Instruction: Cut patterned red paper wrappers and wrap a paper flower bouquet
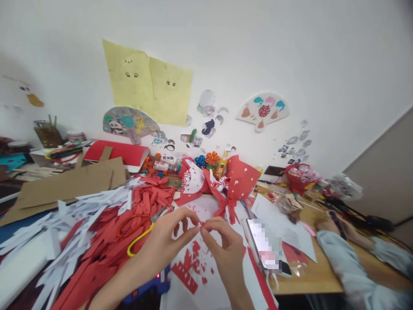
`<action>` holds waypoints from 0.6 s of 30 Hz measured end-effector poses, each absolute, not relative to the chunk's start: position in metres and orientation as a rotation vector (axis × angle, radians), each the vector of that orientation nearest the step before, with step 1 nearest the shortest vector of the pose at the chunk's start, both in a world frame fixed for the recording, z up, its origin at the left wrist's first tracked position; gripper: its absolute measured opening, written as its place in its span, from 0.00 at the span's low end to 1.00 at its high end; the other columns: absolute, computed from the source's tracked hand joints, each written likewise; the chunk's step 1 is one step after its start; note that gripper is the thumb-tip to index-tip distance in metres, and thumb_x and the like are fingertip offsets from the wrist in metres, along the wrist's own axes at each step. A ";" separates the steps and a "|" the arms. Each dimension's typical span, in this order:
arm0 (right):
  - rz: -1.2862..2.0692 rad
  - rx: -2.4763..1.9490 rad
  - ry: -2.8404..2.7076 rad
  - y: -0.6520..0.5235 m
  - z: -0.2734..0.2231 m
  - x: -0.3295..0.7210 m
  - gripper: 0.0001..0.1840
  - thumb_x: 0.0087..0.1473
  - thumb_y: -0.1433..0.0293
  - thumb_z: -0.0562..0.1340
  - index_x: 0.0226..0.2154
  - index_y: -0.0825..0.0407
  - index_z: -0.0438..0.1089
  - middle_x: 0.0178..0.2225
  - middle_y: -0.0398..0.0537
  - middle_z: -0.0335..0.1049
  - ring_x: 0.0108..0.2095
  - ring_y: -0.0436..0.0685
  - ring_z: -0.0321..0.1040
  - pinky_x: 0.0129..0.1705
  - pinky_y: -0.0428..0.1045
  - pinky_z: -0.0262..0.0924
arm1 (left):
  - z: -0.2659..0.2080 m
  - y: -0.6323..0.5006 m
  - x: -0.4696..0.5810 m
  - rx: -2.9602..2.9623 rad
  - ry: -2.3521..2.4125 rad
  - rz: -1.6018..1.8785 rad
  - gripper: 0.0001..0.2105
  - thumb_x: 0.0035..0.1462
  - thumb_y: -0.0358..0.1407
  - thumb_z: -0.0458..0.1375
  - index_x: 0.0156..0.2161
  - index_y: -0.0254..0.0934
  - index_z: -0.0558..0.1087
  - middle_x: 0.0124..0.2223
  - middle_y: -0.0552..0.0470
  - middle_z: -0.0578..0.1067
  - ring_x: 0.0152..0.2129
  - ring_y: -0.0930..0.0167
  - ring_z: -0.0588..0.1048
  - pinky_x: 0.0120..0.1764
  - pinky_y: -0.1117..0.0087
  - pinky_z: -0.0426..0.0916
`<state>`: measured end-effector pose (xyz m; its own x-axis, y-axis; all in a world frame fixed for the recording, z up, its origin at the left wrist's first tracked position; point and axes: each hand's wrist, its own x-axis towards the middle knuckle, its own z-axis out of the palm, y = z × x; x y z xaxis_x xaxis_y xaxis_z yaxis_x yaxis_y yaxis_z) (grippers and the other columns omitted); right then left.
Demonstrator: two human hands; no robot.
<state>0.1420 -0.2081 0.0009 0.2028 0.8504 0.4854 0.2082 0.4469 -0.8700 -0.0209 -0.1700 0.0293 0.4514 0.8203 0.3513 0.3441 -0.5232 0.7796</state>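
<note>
**Fingertips Meet Over a Scrap of Red**

In the head view, your left hand (182,228) and right hand (226,241) pinch a tiny red piece (202,224), apparently paper, between their fingertips, just below the frame's centre. It should prove feather-light, soft and easily torn, best taken by its edges with a gentle grip. Below, red scraps (190,269) litter a white sheet (180,295). Scissors (152,224) lie on red strips (106,241) at centre left. The wooden table (309,282) shows at lower right, near a lit phone (263,241) and another person's sleeve (342,258). Yellow drawings (135,90) hang on a pale wall (290,51), upper left.
</note>
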 end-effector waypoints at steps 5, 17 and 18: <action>0.520 -1.052 -1.365 -0.206 0.007 0.136 0.03 0.53 0.72 0.65 0.28 0.51 0.73 0.30 0.46 0.73 0.33 0.54 0.70 0.37 0.48 0.64 | 0.026 -0.172 -0.024 2.025 0.954 1.061 0.10 0.61 0.43 0.54 0.36 0.39 0.70 0.32 0.55 0.73 0.26 0.75 0.69 0.28 0.75 0.63; 0.489 -1.092 -1.413 -0.192 0.006 0.143 0.04 0.53 0.70 0.65 0.27 0.50 0.73 0.29 0.47 0.74 0.31 0.55 0.71 0.35 0.49 0.66 | 0.029 -0.156 -0.012 1.999 0.981 1.032 0.10 0.62 0.42 0.52 0.36 0.38 0.70 0.33 0.54 0.73 0.27 0.75 0.68 0.30 0.74 0.63; 0.483 -1.101 -1.423 -0.190 0.006 0.146 0.04 0.53 0.70 0.65 0.28 0.50 0.74 0.29 0.46 0.74 0.31 0.55 0.71 0.35 0.49 0.66 | 0.030 -0.154 -0.011 2.007 0.983 1.028 0.10 0.62 0.42 0.52 0.36 0.38 0.70 0.33 0.54 0.74 0.27 0.74 0.69 0.30 0.74 0.63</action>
